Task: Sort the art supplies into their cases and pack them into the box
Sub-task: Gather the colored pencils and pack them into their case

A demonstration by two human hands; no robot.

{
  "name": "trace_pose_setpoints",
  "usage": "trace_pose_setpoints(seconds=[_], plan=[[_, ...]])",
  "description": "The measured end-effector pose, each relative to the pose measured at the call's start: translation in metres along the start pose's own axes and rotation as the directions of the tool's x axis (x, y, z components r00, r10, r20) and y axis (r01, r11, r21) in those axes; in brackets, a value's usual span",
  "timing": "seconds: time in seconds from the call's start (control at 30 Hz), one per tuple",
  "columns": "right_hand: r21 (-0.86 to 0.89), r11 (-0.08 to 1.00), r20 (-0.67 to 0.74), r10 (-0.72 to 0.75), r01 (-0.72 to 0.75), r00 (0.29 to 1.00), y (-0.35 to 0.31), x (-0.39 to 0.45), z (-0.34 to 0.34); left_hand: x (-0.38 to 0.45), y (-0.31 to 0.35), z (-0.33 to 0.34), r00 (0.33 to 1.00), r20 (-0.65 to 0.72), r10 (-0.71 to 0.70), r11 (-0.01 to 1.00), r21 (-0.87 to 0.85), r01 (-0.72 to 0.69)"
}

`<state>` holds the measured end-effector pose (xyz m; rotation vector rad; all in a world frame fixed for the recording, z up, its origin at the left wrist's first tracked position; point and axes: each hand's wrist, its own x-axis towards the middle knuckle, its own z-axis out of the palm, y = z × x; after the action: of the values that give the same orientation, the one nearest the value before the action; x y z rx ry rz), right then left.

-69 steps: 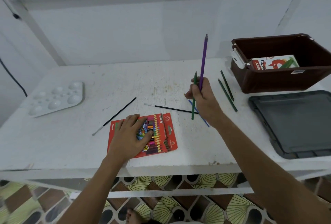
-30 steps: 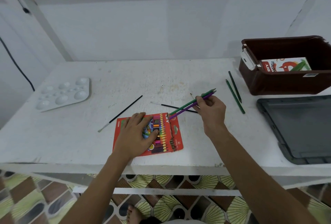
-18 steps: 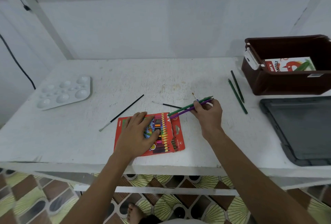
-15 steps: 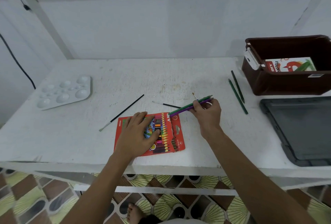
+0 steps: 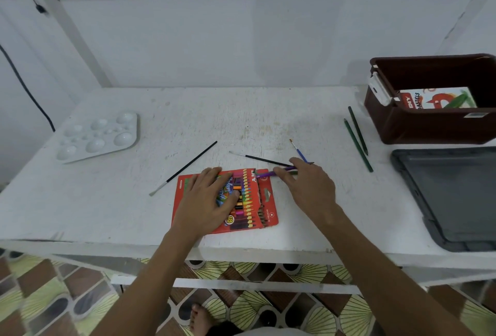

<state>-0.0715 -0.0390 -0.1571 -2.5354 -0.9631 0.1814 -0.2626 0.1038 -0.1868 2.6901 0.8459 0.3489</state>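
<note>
While the left hand (image 5: 206,201) lies flat with fingers spread on the red pencil case (image 5: 225,200), pinning it to the counter (image 5: 308,209) so it cannot slide, the right hand (image 5: 308,185) feeds pencils into its open end. Its fingers (image 5: 281,173) are curled narrowly around a purple pencil (image 5: 265,174) and, it seems, a green pencil (image 5: 294,172) beside it, tips at the case's top right corner by the flap. The low, nearly flat angle is presumably chosen so the pencils run in alongside those already packed.

Two more green pencils (image 5: 358,142) lie loose near the brown box (image 5: 429,123), which stands at the counter's far right with a pastel pack (image 5: 434,98) already inside; its dark lid (image 5: 453,196) rests just in front (off, so the box stays open for packing). Three brushes wait between: a long black brush (image 5: 185,168), a thinner black brush (image 5: 257,158) and a blue brush (image 5: 299,150). A white palette (image 5: 99,135) sits well apart on the left.

The right hand hides most of both held pencils, so I cannot tell how far in they are. The left palm covers much of the case, and the box and lid are cut off at the right edge.
</note>
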Motion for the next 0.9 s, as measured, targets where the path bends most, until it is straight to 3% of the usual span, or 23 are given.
trace_pose_setpoints(seconds=[0.13, 0.27, 0.37, 0.47, 0.53, 0.73, 0.9], plan=[[-0.156, 0.987, 0.098, -0.029, 0.044, 0.995, -0.001, -0.005, -0.011, 0.0, 0.001, -0.001, 1.0, 0.009, -0.011, 1.0, -0.015, 0.011], [-0.219, 0.97, 0.045, -0.102, 0.109, 0.994, 0.003, -0.008, -0.014, -0.001, 0.002, -0.002, 0.999, 0.025, -0.025, 0.999, -0.02, 0.025], [-0.246, 0.923, 0.103, -0.277, 0.295, 0.955, 0.006, 0.002, -0.019, -0.001, 0.004, -0.004, 0.999, 0.039, -0.028, 0.999, -0.038, 0.029], [-0.304, 0.841, 0.303, -0.359, 0.447, 0.883, 0.009, 0.018, -0.024, -0.002, 0.007, -0.011, 0.996, 0.035, -0.08, 0.97, -0.225, 0.086], [-0.291, 0.82, 0.326, -0.4, 0.493, 0.857, 0.01, 0.025, -0.024, -0.001, 0.005, -0.019, 0.991, 0.035, -0.126, 0.923, -0.361, 0.13], [-0.155, 0.843, 0.308, -0.454, 0.515, 0.836, 0.007, 0.031, -0.02, -0.009, -0.014, -0.033, 0.989, -0.05, -0.14, 0.988, -0.08, 0.136], [-0.02, 0.868, 0.334, -0.461, 0.496, 0.822, -0.007, 0.032, -0.011, -0.017, -0.033, -0.019, 0.989, 0.024, -0.144, 0.987, -0.071, 0.145]])
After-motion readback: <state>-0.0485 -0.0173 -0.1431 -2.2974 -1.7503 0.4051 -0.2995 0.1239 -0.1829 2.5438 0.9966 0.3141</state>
